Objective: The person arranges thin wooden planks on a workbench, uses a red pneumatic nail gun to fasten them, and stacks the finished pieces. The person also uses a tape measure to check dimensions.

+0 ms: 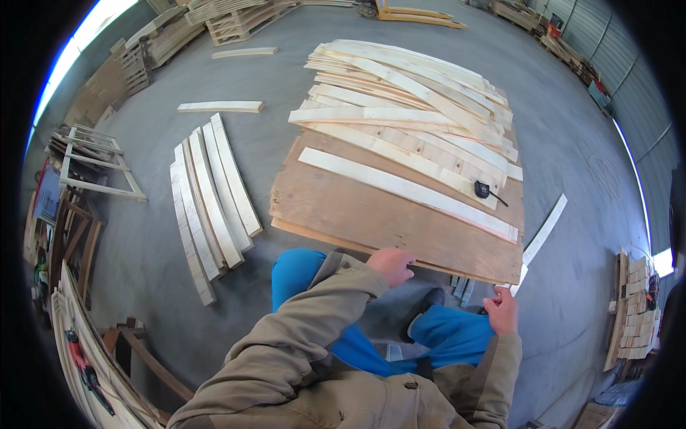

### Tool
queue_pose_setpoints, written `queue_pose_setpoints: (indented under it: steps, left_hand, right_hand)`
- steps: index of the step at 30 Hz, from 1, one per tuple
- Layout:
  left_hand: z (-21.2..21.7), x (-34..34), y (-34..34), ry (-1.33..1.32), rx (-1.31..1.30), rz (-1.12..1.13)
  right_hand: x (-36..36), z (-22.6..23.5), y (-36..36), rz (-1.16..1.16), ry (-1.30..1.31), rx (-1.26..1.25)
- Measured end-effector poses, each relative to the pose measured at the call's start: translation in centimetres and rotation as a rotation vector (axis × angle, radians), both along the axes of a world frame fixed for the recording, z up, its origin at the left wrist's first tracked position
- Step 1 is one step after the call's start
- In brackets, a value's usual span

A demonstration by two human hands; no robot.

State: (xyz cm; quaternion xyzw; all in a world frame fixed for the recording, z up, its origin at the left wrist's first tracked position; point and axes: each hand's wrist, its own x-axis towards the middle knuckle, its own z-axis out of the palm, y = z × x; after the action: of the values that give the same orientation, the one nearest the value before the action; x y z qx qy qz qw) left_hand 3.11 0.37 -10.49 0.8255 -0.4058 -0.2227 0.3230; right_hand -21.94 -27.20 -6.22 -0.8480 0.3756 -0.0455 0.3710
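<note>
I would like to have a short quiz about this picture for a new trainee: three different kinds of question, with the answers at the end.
1. True or false: the black tool lies on the floor.
2. Choose one. The person's trousers are: a) brown, b) blue, c) red.
3. On the panel, what lies between the pile of planks and the left hand?

Key:
1. False; it lies on planks at the pile's near side.
2. b.
3. A single plank.
</note>
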Motion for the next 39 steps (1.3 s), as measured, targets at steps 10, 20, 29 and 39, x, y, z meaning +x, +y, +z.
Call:
queue_pose_setpoints:
  steps: [10,20,29,39]
  left_hand:
    - [0.9,0.0,-0.1,0.04,0.108,-0.029]
    - [0.4,-0.2,0.2,-0.02,0.047,-0.021]
    - [0.1,-0.2,0.1,-0.005,0.054,-0.018]
    - [0.4,0.0,0.0,0.018,0.009,-0.025]
  right_hand:
    - [-0.2,-0.4,-0.2,0.027,0.018,-0.055]
    - [-0.1,-0.5,-0.2,0.014,0.031,-0.047]
    - [-0.4,-1.2,-0.9,0.009,0.058,-0.013]
    - [-0.1,-0.3,-0.4,0.037,0.111,-0.074]
